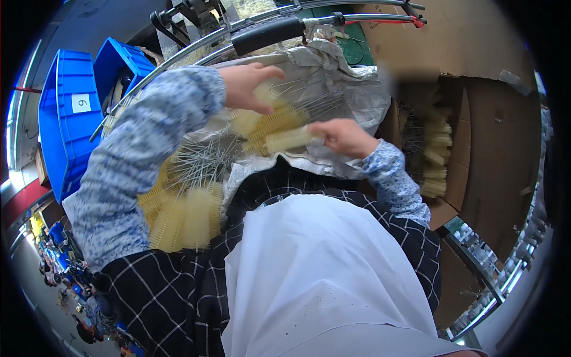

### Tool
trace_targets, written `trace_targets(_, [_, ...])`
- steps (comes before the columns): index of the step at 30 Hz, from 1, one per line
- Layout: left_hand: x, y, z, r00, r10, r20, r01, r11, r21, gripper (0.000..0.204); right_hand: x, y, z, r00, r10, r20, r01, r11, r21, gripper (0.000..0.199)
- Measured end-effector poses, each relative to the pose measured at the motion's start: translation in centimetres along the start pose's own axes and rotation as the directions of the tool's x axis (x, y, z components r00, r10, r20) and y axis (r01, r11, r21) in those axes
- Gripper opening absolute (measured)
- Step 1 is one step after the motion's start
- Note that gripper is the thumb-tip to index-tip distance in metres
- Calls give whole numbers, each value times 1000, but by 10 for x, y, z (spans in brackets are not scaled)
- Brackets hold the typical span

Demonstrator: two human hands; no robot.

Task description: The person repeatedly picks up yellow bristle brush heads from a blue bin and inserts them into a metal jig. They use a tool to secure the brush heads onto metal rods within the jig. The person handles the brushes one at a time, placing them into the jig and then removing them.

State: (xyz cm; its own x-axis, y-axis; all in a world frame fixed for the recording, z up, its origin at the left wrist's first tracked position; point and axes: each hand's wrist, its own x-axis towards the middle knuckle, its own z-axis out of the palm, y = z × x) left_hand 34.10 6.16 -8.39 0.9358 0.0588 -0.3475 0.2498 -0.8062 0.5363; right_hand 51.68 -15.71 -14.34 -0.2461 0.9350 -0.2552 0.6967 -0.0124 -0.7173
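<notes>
My right hand [345, 137] is closed on the end of a wire-handled brush [288, 141] with pale yellow bristles, slightly smeared by motion. Its bristled part points left, over the pile. Above that pile, my left hand [253, 86] reaches in from the left, thumb and fingers apart and nothing plainly in it. Beneath both hands, several more yellow brushes [276, 122] lie on a whitish woven sack [363, 101], their thin wire stems [321, 104] pointing to the upper right. Nearer my left elbow sits another heap of brushes [187, 220] with metal stems [205, 163].
To the right, an open cardboard box [461, 154] holds stacked yellow brushes [437, 149]. Blue plastic bins [68, 119] stand at the left. Across the top runs a curved metal frame with a black padded bar [267, 35]. A white apron [327, 256] covers my lap.
</notes>
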Motion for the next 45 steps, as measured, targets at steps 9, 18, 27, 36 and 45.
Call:
trace_targets(9, [-9,13,-10,946,-73,316,86,996,-27,17,10,-15,19,995,-75,72,95,944,-317,37])
trace_targets(18, [-119,15,-37,962,-273,12,267,948,172,22,110,-54,-13,1000,-16,21,20,980,-199,44])
trace_targets(27, [-150,32,-17,944,-313,-104,300,946,-120,51,127,-92,7,993,-120,3,108,902,419,36])
trace_targets(36, [-140,31,-3,876,-337,-345,242,926,-288,47,146,-124,11,975,-199,-103,212,670,711,27])
trace_targets(45, [-125,43,-4,881,-351,-318,195,881,-431,8,118,-108,47,970,-216,-111,214,548,809,32])
